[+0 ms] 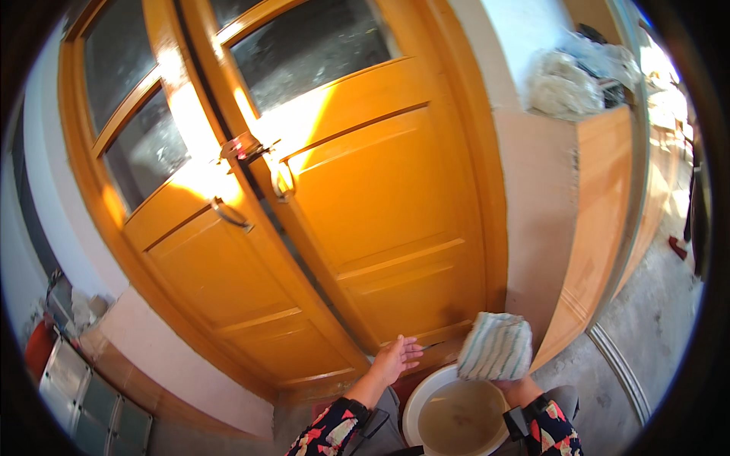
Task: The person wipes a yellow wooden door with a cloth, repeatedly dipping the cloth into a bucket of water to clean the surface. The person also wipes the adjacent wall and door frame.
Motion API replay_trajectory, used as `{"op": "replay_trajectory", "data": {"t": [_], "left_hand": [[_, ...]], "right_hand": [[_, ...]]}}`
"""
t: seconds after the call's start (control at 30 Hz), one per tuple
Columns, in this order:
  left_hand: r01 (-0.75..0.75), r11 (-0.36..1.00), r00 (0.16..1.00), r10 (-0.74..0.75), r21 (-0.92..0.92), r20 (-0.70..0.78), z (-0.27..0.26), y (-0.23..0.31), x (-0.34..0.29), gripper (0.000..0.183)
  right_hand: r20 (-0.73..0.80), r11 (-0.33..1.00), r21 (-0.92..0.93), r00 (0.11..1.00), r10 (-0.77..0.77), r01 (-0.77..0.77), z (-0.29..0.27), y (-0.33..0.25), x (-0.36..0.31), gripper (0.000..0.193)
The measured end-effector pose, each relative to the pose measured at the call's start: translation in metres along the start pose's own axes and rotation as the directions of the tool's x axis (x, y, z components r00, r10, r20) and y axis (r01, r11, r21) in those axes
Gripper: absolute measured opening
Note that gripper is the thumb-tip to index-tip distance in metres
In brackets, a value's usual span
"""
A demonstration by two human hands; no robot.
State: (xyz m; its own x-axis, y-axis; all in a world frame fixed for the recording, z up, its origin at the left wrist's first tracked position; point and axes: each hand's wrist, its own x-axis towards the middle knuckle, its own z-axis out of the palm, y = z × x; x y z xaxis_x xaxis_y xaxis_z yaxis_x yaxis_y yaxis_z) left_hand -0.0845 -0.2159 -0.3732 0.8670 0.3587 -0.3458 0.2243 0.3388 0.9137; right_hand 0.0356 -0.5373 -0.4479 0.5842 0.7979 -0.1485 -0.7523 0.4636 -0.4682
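Note:
A folded pale cloth [496,348] with grey-green stripes is held up over the right side of a white basin. My right hand [519,390] grips it from below, and the cloth hides most of the fingers. Murky brownish water [462,416] fills part of the basin [411,416], which stands low between my legs. To the left of the basin rim, my left hand [396,360] is raised with its fingers stretched out and nothing in them. It is close to the lower part of an orange-yellow wooden double door [380,190].
A metal latch [243,147] and two pull handles [230,215] sit on the door. Plastic bags [570,80] lie on a ledge at upper right. A floor track [620,372] runs along an opening at right. Grey panelled boxes [91,403] stand at lower left.

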Motion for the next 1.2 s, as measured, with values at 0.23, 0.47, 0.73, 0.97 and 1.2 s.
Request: {"op": "replay_trajectory", "data": {"t": [0.23, 0.47, 0.73, 0.97, 1.2], "left_hand": [[0.140, 0.861, 0.974, -0.032, -0.488, 0.224, -0.041, 0.001, -0.010, 0.057], [0.123, 0.880, 0.966, 0.001, -0.459, 0.259, -0.065, -0.004, 0.000, 0.055], [0.100, 0.909, 0.995, -0.092, -0.404, 0.039, -0.074, -0.007, 0.015, 0.046], [0.142, 0.932, 0.989, -0.146, -0.332, 0.014, -0.079, -0.012, 0.019, 0.039], [0.195, 0.945, 0.978, -0.206, -0.262, -0.016, -0.083, -0.008, 0.021, 0.035]], "right_hand": [[-0.064, 0.949, 0.136, 0.959, -0.278, 0.284, -0.007, -0.049, 0.021, 0.043], [-0.193, 0.938, 0.169, 0.944, -0.269, 0.302, -0.044, -0.025, -0.005, 0.043], [-0.260, 0.946, 0.170, 0.939, -0.226, 0.275, -0.064, -0.001, -0.012, 0.043], [-0.274, 0.948, 0.179, 0.939, -0.208, 0.262, -0.065, 0.009, -0.003, 0.043], [-0.234, 0.938, 0.218, 0.947, -0.219, 0.271, -0.051, 0.011, 0.029, 0.043]]}}
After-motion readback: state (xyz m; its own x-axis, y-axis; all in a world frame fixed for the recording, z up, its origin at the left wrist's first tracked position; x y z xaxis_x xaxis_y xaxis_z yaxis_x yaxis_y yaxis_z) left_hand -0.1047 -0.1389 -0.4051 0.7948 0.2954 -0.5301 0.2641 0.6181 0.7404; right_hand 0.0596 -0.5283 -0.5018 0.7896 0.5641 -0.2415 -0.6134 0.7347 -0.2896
